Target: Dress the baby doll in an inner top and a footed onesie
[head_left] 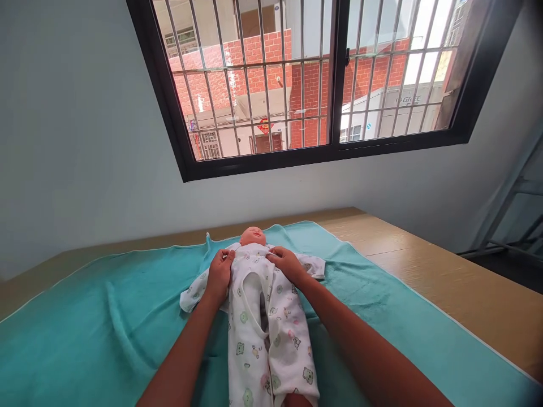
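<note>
A baby doll (253,235) lies on its back on a teal cloth (139,316), its head toward the wall. It wears a white romper (271,316) printed with small animals, with an opening between the legs. At the left of the chest, my left hand (221,271) is closed, its fingers pinching the romper. My right hand (288,263) pinches the romper at the other side of the chest. Both sleeves are spread outward. Part of the doll's foot shows at the bottom edge, below the right trouser leg.
The cloth covers much of a wooden table (407,249), whose right side and back edge show. Behind it stand a pale wall (85,124) and a barred window (263,155) with a black frame. A grey metal frame (504,192) stands at the far right.
</note>
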Motion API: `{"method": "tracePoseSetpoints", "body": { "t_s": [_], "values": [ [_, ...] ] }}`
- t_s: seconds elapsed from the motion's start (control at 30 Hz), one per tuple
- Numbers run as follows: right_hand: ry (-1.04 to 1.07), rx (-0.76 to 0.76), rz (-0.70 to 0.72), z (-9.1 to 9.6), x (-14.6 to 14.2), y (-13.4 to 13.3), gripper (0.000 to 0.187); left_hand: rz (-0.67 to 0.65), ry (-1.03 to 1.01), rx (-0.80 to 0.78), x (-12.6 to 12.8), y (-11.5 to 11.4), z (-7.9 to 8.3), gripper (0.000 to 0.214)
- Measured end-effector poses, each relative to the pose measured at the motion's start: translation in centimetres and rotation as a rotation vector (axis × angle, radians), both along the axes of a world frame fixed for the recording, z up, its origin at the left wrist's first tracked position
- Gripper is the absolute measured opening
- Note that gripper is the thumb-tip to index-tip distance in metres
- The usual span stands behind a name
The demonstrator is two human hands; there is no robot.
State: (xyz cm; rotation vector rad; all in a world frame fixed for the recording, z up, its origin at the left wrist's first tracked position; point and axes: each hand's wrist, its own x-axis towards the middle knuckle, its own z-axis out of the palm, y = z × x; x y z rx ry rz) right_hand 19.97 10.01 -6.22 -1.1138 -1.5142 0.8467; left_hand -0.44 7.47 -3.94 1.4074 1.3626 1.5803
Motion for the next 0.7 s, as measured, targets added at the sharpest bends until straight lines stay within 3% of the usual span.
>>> {"method": "tracePoseSetpoints", "body": {
  "t_s": [0.07, 0.13, 0.23, 0.33, 0.47, 0.6, 0.7],
  "values": [
    [0.122, -0.078, -0.095, -0.9, 0.3, 0.2, 0.018, -0.076, -0.189, -0.097, 0.2, 0.0, 0.2, 0.043],
    [0.208, -0.143, -0.183, -1.8, 0.7, 0.7, 0.021, -0.171, -0.235, -0.166, 0.1, -0.2, 0.5, 0.048],
    [0.249, -0.195, -0.243, -2.7, 1.3, 1.4, 0.021, -0.286, -0.049, -0.219, -1.0, -0.6, 1.1, 0.044],
    [0.251, -0.218, -0.258, -2.9, 1.5, 1.7, 0.019, -0.456, 0.115, -0.373, -3.0, -1.1, 1.3, 0.041],
    [0.194, -0.196, -0.195, -2.2, 1.4, 1.1, 0.017, -0.686, 0.090, -0.522, -5.2, -1.3, 0.7, 0.036],
    [-0.001, 0.001, -0.155, -1.2, 1.0, 0.5, 0.008, -0.685, 0.029, -0.422, -5.0, -0.7, -0.2, 0.038],
    [-0.121, 0.156, -0.058, -0.6, 0.5, 0.3, 0.019, -0.601, 0.044, -0.314, -4.1, -0.3, -0.7, 0.038]
  ]
}}
